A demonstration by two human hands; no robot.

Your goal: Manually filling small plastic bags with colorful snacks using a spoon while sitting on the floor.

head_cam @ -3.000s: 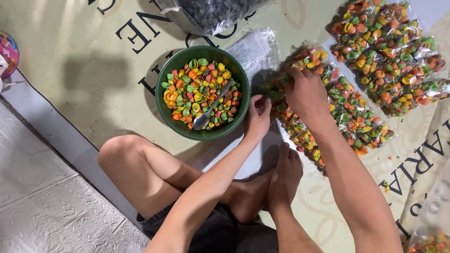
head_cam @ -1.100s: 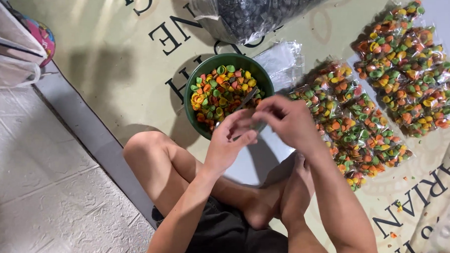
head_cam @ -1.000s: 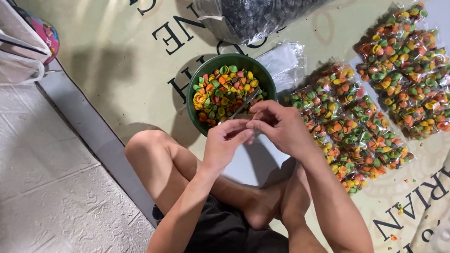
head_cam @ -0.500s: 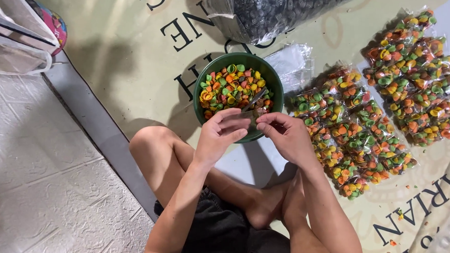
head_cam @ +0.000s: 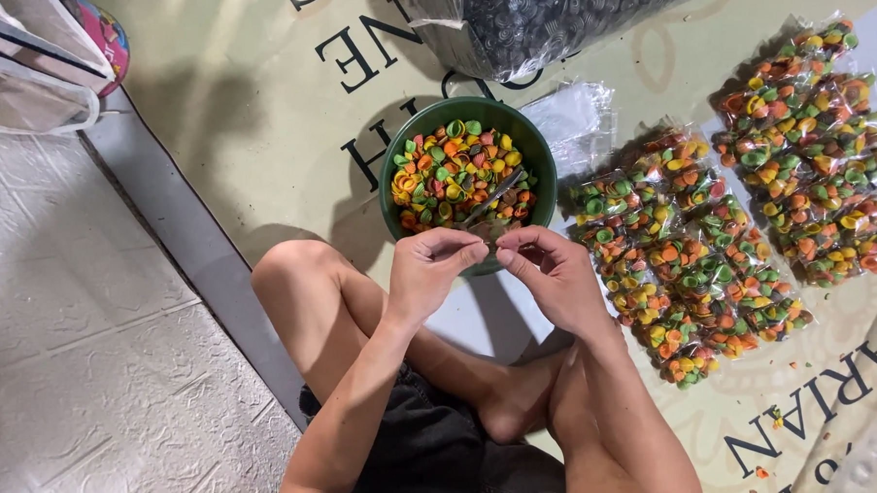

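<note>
A green bowl (head_cam: 545, 175) holds colourful shell-shaped snacks (head_cam: 445, 168), with a metal spoon (head_cam: 492, 198) lying in them. Just in front of the bowl's near rim, my left hand (head_cam: 432, 272) and my right hand (head_cam: 554, 279) meet at the fingertips. Both pinch a small clear plastic bag (head_cam: 492, 237) that is thin and hard to make out. I sit cross-legged on a pale printed mat (head_cam: 259, 117), and my left knee (head_cam: 299, 281) is below the bowl.
Rows of filled snack packets (head_cam: 686, 248) lie right of the bowl, with a further batch (head_cam: 814, 136) at the far right. A stack of empty clear bags (head_cam: 578, 120) sits beside the bowl. A large bag of dark pieces (head_cam: 547, 19) lies behind it. White textured flooring (head_cam: 83, 366) is at left.
My right hand has left the filled packets and come back to the bowl's front. Both hands now meet there on a small clear bag. The view has shifted slightly.
</note>
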